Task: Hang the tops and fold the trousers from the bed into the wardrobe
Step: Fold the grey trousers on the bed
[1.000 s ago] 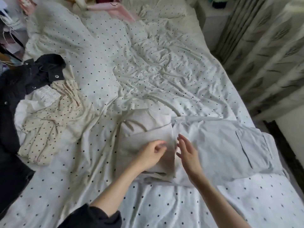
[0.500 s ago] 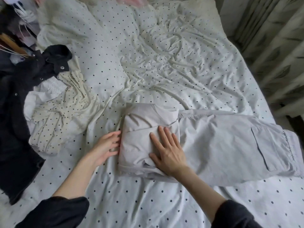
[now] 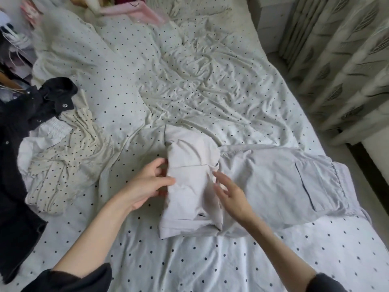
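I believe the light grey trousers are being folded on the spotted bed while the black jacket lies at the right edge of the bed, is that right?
Not quite: the black jacket lies at the left edge of the bed, as the head view shows. The rest holds: the light grey trousers are being folded there, left hand gripping the folded end, right hand beside it.

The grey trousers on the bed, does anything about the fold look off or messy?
The grey trousers are only half folded: the left hand grips the edge of the folded bundle, which sits crooked, its lower corner splayed open. The pocket end lies flat to the right. The right hand hovers open over the seam. Nothing looks torn or stained.
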`<state>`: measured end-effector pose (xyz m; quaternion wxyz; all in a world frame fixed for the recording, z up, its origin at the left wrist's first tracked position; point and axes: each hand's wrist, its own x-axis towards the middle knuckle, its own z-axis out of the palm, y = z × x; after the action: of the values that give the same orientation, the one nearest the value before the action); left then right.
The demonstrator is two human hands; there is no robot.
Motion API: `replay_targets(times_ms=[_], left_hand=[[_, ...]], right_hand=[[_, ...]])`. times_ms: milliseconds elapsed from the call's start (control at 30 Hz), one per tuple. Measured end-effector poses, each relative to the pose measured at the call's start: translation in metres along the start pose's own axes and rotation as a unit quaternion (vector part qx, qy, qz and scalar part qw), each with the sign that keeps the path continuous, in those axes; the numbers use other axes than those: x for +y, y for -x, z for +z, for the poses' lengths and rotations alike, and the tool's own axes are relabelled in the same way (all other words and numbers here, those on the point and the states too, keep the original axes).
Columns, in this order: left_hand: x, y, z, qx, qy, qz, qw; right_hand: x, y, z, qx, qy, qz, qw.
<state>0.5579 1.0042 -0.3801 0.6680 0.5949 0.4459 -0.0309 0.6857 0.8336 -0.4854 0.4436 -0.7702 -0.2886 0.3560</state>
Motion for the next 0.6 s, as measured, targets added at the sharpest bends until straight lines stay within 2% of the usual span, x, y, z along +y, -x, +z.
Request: replay_targets(times_ms=[67, 133, 200, 267, 300, 400, 467, 500, 600], left_hand=[[0.018, -0.001, 0.034, -0.035, -0.047, 0.031, 0.998], [0.028, -0.005, 0.074, -0.077, -0.075, 0.052, 0.993], [0.027, -0.012, 0.108, -0.143, -0.078, 0.045, 0.986], [0.016, -0.021, 0.129, -0.176, -0.050, 0.021, 0.983], [0.009, -0.027, 0.133, -0.159, -0.028, 0.015, 0.987], [-0.023, -0.046, 0.129, 0.007, -0.040, 0.008, 0.999], [-0.043, -0.054, 0.119, 0.079, -0.059, -0.020, 0.995], [-0.050, -0.057, 0.115, 0.083, -0.055, -0.040, 0.994], [-0.055, -0.059, 0.120, 0.028, -0.016, -0.092, 0.995]], right_hand=[[-0.002, 0.007, -0.025, 0.048, -0.137, 0.089, 0.985], [-0.005, 0.012, -0.051, 0.114, -0.282, 0.151, 0.941], [-0.003, 0.014, -0.077, 0.190, -0.305, 0.171, 0.918], [0.007, 0.016, -0.097, 0.257, -0.254, 0.166, 0.917], [0.012, 0.019, -0.104, 0.281, -0.218, 0.153, 0.922], [0.030, 0.032, -0.110, 0.304, -0.075, 0.110, 0.943], [0.041, 0.039, -0.099, 0.276, 0.043, 0.066, 0.958], [0.045, 0.041, -0.090, 0.248, 0.102, 0.038, 0.963], [0.057, 0.037, -0.074, 0.177, 0.262, -0.014, 0.949]])
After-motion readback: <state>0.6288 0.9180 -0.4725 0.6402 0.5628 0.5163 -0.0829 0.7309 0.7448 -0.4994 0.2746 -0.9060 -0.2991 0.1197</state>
